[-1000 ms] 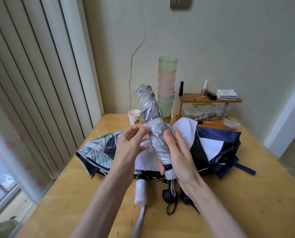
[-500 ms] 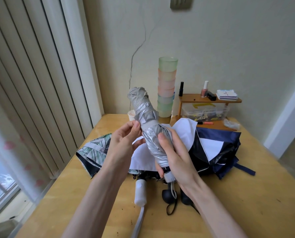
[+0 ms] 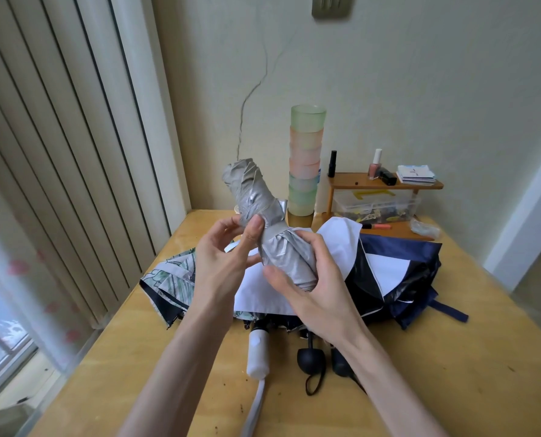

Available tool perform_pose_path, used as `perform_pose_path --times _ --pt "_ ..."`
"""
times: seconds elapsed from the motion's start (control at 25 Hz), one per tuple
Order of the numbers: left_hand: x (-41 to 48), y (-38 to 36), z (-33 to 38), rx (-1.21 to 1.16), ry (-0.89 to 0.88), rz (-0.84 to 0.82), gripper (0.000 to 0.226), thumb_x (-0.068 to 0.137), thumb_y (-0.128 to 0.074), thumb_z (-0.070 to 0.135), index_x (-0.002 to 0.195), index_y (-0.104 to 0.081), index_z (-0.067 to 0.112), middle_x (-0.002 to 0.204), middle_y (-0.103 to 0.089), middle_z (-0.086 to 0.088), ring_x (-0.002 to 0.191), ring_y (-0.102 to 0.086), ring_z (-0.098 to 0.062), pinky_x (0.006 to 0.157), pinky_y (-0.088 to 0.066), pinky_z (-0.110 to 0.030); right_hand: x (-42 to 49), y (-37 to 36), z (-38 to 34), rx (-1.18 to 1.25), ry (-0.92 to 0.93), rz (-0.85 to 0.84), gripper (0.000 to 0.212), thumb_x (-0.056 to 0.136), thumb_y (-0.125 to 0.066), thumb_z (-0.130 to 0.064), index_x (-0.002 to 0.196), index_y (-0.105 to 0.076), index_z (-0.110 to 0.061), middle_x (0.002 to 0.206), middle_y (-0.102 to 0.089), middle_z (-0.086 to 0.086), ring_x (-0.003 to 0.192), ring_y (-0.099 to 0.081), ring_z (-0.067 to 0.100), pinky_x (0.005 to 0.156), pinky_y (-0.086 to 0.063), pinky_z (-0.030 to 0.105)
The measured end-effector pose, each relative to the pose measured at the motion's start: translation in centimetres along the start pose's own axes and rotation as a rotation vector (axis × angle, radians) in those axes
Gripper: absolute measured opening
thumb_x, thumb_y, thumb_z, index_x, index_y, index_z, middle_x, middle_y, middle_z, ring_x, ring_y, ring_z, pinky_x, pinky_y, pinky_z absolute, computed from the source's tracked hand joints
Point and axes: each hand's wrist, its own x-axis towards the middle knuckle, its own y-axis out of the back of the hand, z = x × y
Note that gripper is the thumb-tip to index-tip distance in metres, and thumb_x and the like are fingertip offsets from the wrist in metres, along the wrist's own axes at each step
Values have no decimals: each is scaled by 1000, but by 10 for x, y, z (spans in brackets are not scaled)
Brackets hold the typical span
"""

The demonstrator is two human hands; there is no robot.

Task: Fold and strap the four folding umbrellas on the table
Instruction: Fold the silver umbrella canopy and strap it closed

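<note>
A person's two bare arms reach over a wooden counter [image 3: 452, 373], seen from above. Both hands hold a rolled silver umbrella [image 3: 250, 190] in the air, tilted, just in front and to the left of a tall stack of cups [image 3: 307, 159]. The left hand [image 3: 228, 257] pinches the umbrella at the strap [image 3: 275, 229] round its middle, thumb pressed on the fabric. The right hand [image 3: 313, 279] has its fingers curled round the umbrella's lower half.

The stack of cups is frosted plastic, green at the top, then pink and pale green, nested one inside another; nothing can be seen inside the top cup. Right of the stack stands a small wooden shelf [image 3: 385, 185] with a clear plastic box [image 3: 376, 205] beneath it. The box holds a jumble of small things, too small to tell apart. A yellow mark shows on its lid, not readable. On the shelf are a black tube [image 3: 332, 164], a pink nail polish bottle [image 3: 375, 164] and a stack of small booklets [image 3: 415, 175], their print too small to read.

In front of the stack of cups, under the hands, lies a pile of loose umbrellas [image 3: 398, 247]: navy, white and leaf-patterned fabric, with a white handle [image 3: 258, 354] and a black handle [image 3: 310, 359] pointing towards the person.
</note>
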Motion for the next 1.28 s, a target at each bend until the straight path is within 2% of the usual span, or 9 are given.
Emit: perform_pose_path --times 0.16,0.28,0.44,0.52,0.64,0.84,1.0,1.16,1.28 --pt "-2 -1 2 -54 6 -39 54 85 -77 40 118 -68 -1 117 -74 -21 99 -72 -23 73 -58 -23 1 -2 -9 99 -76 9 33 114 -39 -41 123 -65 -23 100 -74 -13 91 -70 5 81 -51 28" --pt "-3 -2 3 -67 9 -40 58 83 -78 41 121 -66 0 117 -75 -20 106 -74 -31 75 -60 -26 3 0 -9 118 -49 4 28 109 -49 -37 118 -67 -17 84 -71 -17 74 -66 0 67 -50 19" --pt "-7 -7 5 -41 -42 26 51 89 -78 30 127 -52 7 114 -74 -18 92 -76 -23 69 -61 -25 2 3 -7 194 -12 -36 31 101 -66 -27 129 -65 -13 116 -77 -1 109 -73 13 88 -55 22" --pt "-9 -9 4 84 -198 70 39 94 -76 28 120 -50 13 116 -70 -7 94 -76 -17 72 -62 -26 1 0 -6 175 5 -21 32 99 -69 -27 128 -64 -14 115 -76 0 108 -73 15 89 -55 24" --pt "-11 -11 5 258 -327 70 23 90 -77 38 94 -69 17 117 -63 -4 110 -69 -12 80 -54 -14 0 -1 -4 83 21 9 37 95 -75 -36 127 -64 -21 110 -75 -5 104 -74 13 90 -59 29" --pt "-3 -1 6 -23 -112 36 25 93 -77 19 99 -73 -6 117 -70 -14 97 -75 -19 79 -64 -31 -3 -3 -7 43 -23 -39 53 79 -87 -41 124 -65 -22 102 -75 -11 92 -72 6 79 -56 21" --pt "0 2 3 -47 -82 7 30 97 -73 22 107 -73 -7 125 -72 -19 125 -68 -32 80 -62 -30 -2 -2 -7 67 -43 -55 44 79 -86 -40 112 -69 -16 85 -69 -12 78 -65 4 72 -52 17" --pt "0 1 1 -22 -77 11 27 99 -71 22 107 -75 -4 117 -76 -15 119 -70 -32 78 -62 -29 -5 -5 -12 125 -137 -109 38 92 -67 -53 114 -70 -23 79 -69 -12 76 -63 -2 72 -48 13" --pt "-2 -1 3 -8 -63 7 27 101 -69 22 109 -76 -2 113 -78 -14 109 -75 -27 79 -62 -28 -2 -5 -11 149 -219 -67 45 108 -40 -54 122 -72 -25 111 -77 2 103 -71 4 85 -53 15"
